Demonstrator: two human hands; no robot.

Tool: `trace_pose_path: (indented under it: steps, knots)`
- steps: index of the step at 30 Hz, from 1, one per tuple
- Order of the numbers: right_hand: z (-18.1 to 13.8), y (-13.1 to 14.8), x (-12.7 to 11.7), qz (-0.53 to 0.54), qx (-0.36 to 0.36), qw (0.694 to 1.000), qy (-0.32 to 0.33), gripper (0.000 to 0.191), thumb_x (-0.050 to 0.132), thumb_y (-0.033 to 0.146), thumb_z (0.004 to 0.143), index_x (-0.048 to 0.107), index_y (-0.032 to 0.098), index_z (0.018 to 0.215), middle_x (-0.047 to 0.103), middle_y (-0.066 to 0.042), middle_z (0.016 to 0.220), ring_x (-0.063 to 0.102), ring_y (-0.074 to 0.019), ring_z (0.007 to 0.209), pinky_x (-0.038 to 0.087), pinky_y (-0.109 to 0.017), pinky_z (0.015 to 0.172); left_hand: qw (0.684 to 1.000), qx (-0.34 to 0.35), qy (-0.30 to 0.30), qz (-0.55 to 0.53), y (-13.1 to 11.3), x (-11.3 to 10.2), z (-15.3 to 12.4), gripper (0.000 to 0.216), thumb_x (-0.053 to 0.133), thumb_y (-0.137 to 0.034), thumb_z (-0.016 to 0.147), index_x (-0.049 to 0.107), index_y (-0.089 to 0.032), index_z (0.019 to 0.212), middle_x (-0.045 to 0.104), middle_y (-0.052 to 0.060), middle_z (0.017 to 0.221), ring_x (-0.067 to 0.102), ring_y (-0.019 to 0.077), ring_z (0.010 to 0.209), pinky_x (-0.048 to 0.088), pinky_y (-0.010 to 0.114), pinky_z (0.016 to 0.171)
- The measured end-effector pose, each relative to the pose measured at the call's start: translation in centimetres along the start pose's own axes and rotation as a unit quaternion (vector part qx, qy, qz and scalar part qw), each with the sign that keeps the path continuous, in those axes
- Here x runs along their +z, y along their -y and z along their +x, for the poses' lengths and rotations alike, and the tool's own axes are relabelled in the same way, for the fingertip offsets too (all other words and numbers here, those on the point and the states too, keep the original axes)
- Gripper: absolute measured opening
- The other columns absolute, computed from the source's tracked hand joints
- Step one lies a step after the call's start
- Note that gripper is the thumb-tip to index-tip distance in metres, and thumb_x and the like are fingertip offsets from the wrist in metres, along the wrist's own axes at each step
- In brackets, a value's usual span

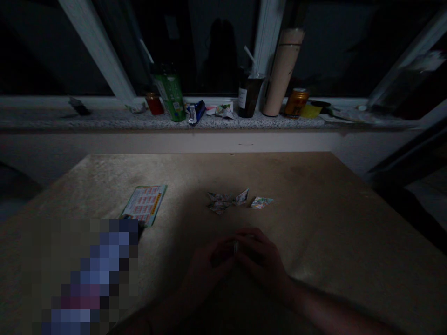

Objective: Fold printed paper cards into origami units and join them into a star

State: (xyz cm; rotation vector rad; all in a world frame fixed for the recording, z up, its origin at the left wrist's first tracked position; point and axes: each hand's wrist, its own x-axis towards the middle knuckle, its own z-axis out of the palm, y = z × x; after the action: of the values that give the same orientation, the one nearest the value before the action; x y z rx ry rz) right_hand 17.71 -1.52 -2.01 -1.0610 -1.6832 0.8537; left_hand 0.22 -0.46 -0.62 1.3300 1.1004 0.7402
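Observation:
My left hand (208,264) and my right hand (264,255) meet low over the middle of the table, in deep shadow. Their fingertips pinch a small piece of folded paper (236,246), of which only a pale sliver shows. Just beyond the hands lie several folded pieces of printed paper (220,203) in a loose cluster. One more folded paper piece (261,202), pointed at its right end, rests to the right of them. Fingers cover most of the held paper, so its shape is hard to make out.
At the left, a printed card (148,204) lies on the brown table (300,186); a pixelated patch hides what is below it. Along the windowsill (118,122) stand a green can (171,95), a dark cup with a straw (249,97), a tall pinkish bottle (283,72) and an orange can (296,103).

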Motion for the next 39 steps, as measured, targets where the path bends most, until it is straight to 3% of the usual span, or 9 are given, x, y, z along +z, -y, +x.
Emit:
trace_pose_path:
  steps: [16, 20, 25, 39]
  knots:
    - [-0.60, -0.39, 0.11, -0.045, -0.060, 0.997, -0.002, 0.037, 0.054, 0.019, 0.087, 0.052, 0.028, 0.123, 0.064, -0.007, 0.109, 0.061, -0.0183, 0.098, 0.051, -0.031, 0.082, 0.999, -0.003, -0.028, 0.029, 0.25, 0.06, -0.13, 0.044, 0.066, -0.027, 0.075, 0.058, -0.020, 0.118, 0.071, 0.002, 0.101, 0.066, 0.0214, 0.093, 0.051, 0.029, 0.083]
    - [-0.74, -0.47, 0.14, -0.053, -0.056, 0.997, -0.011, 0.036, 0.054, 0.018, 0.086, 0.053, 0.027, 0.121, 0.065, -0.006, 0.106, 0.062, -0.0181, 0.095, 0.052, -0.030, 0.081, 0.999, 0.009, -0.008, 0.048, -0.01, 0.02, -0.06, 0.033, 0.061, -0.027, 0.080, 0.063, -0.020, 0.111, 0.070, 0.002, 0.103, 0.065, 0.0203, 0.094, 0.049, 0.028, 0.085]
    - [-0.68, -0.31, 0.17, -0.059, -0.055, 0.996, -0.028, 0.034, 0.057, 0.019, 0.085, 0.056, 0.026, 0.118, 0.065, -0.007, 0.104, 0.062, -0.0180, 0.094, 0.052, -0.029, 0.079, 0.997, 0.017, 0.030, 0.069, -0.35, 0.03, 0.13, 0.033, 0.063, -0.026, 0.078, 0.064, -0.020, 0.111, 0.070, 0.002, 0.103, 0.065, 0.0212, 0.093, 0.049, 0.027, 0.084]
    - [-0.58, -0.37, 0.12, -0.046, -0.103, 0.994, 0.001, 0.041, 0.052, 0.013, 0.086, 0.050, 0.029, 0.123, 0.063, -0.006, 0.113, 0.059, -0.0179, 0.104, 0.051, -0.032, 0.086, 0.989, 0.057, 0.065, 0.120, -0.10, -0.12, 0.08, 0.023, 0.052, -0.027, 0.087, 0.064, -0.020, 0.106, 0.070, 0.000, 0.097, 0.063, 0.0182, 0.087, 0.044, 0.022, 0.078]
